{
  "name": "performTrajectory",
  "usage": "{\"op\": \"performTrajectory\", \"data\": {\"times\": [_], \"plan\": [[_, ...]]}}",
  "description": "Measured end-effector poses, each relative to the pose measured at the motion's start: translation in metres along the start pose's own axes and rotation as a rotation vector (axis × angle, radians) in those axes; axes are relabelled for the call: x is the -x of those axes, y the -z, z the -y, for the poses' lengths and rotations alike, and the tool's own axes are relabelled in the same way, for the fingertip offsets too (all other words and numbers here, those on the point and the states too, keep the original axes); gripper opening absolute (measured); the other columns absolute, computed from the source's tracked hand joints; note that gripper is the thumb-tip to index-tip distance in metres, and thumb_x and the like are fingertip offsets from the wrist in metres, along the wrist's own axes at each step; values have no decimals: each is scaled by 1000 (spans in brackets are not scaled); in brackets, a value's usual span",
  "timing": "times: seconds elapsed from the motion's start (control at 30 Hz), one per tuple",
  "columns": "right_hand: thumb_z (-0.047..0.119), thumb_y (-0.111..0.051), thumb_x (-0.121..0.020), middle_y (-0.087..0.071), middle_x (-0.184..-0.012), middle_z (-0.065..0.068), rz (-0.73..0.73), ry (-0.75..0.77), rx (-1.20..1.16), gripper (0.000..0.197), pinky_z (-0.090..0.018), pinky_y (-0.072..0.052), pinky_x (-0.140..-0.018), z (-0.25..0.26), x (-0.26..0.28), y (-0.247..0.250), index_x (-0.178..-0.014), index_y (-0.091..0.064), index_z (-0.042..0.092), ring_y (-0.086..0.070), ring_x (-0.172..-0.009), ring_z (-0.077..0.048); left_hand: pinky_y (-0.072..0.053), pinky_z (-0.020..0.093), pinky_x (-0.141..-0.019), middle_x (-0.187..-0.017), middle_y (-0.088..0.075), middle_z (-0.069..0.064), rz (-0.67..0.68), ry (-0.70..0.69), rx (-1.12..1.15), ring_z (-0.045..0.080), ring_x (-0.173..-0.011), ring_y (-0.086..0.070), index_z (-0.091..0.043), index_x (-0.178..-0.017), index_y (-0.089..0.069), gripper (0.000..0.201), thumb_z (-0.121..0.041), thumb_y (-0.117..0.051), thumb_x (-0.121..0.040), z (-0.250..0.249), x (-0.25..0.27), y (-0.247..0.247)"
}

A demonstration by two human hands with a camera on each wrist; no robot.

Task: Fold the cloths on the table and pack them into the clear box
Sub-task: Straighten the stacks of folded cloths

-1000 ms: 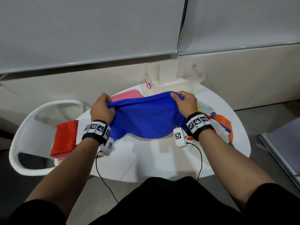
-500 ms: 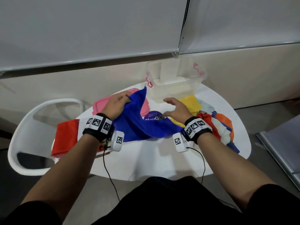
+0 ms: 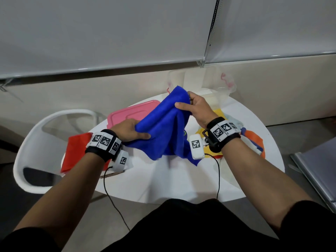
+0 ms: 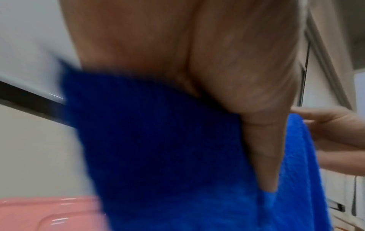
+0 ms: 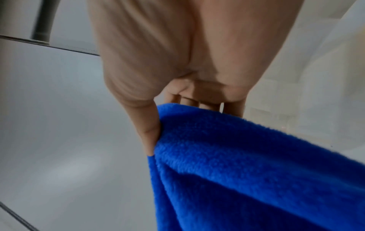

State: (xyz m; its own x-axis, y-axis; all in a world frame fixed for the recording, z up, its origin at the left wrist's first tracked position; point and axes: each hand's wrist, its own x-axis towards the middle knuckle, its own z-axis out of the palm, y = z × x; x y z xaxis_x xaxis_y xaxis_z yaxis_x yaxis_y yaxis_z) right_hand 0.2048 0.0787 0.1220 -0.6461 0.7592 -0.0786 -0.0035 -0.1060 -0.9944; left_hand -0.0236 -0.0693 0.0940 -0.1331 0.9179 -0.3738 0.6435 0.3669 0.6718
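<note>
A bright blue cloth [image 3: 163, 128] hangs bunched above the white table [image 3: 181, 179], held by both hands. My left hand [image 3: 131, 132] grips its lower left part, thumb on top of the fabric [image 4: 158, 148]. My right hand [image 3: 196, 108] pinches the raised upper edge, thumb against the blue cloth [image 5: 237, 164]. The clear box [image 3: 205, 82] stands at the table's far edge, just behind the cloth's top corner. A red cloth [image 3: 74, 153] lies at the table's left edge under my left wrist. A heap of yellow, orange and white cloths [image 3: 252, 140] lies to the right.
A pink lid [image 3: 131, 113] lies flat behind my left hand. A white chair [image 3: 31, 142] stands left of the table. Grey roller blinds [image 3: 109, 33] hang over the wall behind. A grey panel [image 3: 318, 170] sits on the floor at right.
The cloth was stretched flat between both hands, then laid down with the right hand off it. Now my right hand has taken the upper edge again and lifted it toward the clear box.
</note>
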Motion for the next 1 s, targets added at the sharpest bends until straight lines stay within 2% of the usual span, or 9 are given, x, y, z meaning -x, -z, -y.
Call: {"op": "performTrajectory", "data": {"times": [0.1, 0.2, 0.27, 0.4, 0.53, 0.63, 0.77, 0.87, 1.0], "plan": [[5, -75, -83, -70, -111, -15, -27, -35, 4, 30, -39, -56, -92, 10, -6, 12, -112, -65, 4, -67, -98, -26, -52, 29, -75, -80, -74, -8, -118, 31, 169, 12, -73, -68, -23, -89, -76, 17, -35, -81, -78, 11, -2, 11], [16, -80, -79, -74, -101, -8, -129, -41, 101, 28, -35, -56, -82, 25, -11, 23, -104, -70, 6, -70, -91, -21, -50, 21, -76, -78, -72, -9, -425, -95, 451, 10, -77, -64, -16, -91, -74, 9, -13, -76, -83, 5, -8, 34], [22, -80, -80, -74, -94, 0, -217, 14, 200, 21, -29, -55, -76, 39, -20, 29, -97, -71, 14, -70, -87, -15, -50, 20, -77, -71, -71, -16, -597, -185, 505, 2, -72, -62, -20, -87, -71, 19, -1, -70, -84, -5, -13, 51], [22, -80, -80, -73, -95, 0, -349, 206, 221, 16, -35, -59, -81, 78, -34, 34, -92, -69, 22, -70, -85, -15, -50, 30, -83, -78, -73, -15, -714, -331, 623, 6, -78, -63, -30, -78, -75, 24, -6, -70, -81, -40, -21, 78], [21, -82, -77, -74, -91, -1, -374, 384, 57, 21, -39, -58, -82, 113, -26, 42, -92, -68, 16, -70, -86, -19, -52, 43, -83, -91, -70, 5, -763, -534, 810, 22, -87, -61, -16, -97, -71, 15, -17, -72, -82, -78, -3, 93], [17, -82, -77, -74, -95, -4, -292, 416, -47, 24, -40, -57, -84, 113, -3, 47, -96, -68, 14, -69, -92, -24, -50, 45, -80, -96, -66, 10, -726, -603, 853, 25, -92, -57, -18, -99, -71, 14, -22, -71, -86, -83, 20, 87], [11, -77, -81, -76, -85, -1, -182, 239, 58, 13, -30, -56, -74, 63, 27, 54, -91, -70, 13, -70, -79, -17, -50, 34, -90, -92, -71, -7, -622, -453, 825, 17, -95, -60, -28, -91, -74, 13, -37, -69, -82, -53, 40, 50], [19, -78, -80, -76, -92, -1, -43, -74, 172, 22, -27, -54, -73, -12, 51, 58, -99, -70, 13, -70, -84, -14, -47, 19, -90, -91, -72, -22, -476, -287, 670, 0, -95, -63, -24, -100, -67, 13, -16, -62, -92, -8, 40, -12], [60, -89, -50, -75, -108, 3, 201, -440, 390, 72, -34, -53, -92, -119, 84, 63, -107, -74, 19, -69, -104, -18, -51, 14, -79, -84, -73, -21, -163, 11, 592, 14, -93, -65, -29, -88, -77, 50, 15, -53, -90, 65, 42, -107]]}}
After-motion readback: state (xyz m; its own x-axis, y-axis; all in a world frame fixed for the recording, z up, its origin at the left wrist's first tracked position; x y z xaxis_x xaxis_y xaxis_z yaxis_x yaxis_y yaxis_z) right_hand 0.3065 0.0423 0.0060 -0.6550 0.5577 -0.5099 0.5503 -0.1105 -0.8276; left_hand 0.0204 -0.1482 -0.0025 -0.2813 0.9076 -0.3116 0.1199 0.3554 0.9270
